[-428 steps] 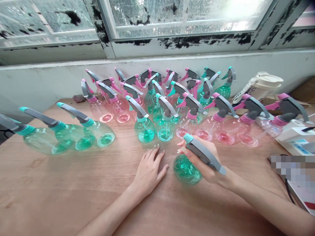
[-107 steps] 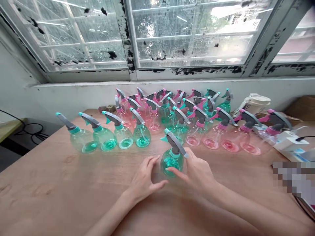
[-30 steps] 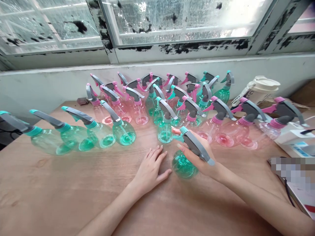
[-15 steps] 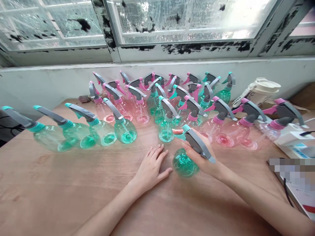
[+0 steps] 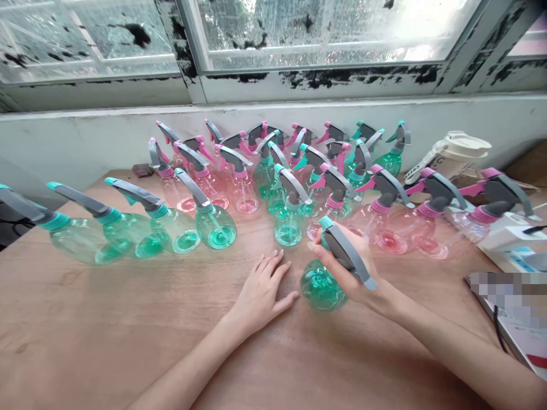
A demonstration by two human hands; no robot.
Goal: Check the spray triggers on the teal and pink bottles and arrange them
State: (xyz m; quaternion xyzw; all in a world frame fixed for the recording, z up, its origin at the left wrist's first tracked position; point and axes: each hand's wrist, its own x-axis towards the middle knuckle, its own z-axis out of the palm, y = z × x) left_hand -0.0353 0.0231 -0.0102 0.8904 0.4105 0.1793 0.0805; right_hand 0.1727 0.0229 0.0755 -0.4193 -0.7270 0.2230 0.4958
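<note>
A green spray bottle (image 5: 323, 287) with a grey head and teal nozzle is gripped round its neck by my right hand (image 5: 356, 265), just right of centre. The fingers close about the head, and the trigger is hidden behind them. My left hand (image 5: 265, 290) lies flat on the wooden table (image 5: 128, 330), fingers spread, its thumb close to that bottle. Directly beyond my hands stands another green spray bottle (image 5: 288, 225). To the left is a row of green spray bottles (image 5: 217, 226); to the right, a row of pink ones (image 5: 391, 230).
Several more pink and green spray bottles (image 5: 245, 193) crowd the back by the wall. A beige lidded cup (image 5: 464, 151) stands at the back right, near a white power strip (image 5: 519, 230). A flat box (image 5: 517, 330) with a black cable lies at the right edge.
My right index finger has curled in from its stretched position by the trigger, which no longer shows. The held bottle has shifted slightly down. My left hand stays put; the view shifts a little.
</note>
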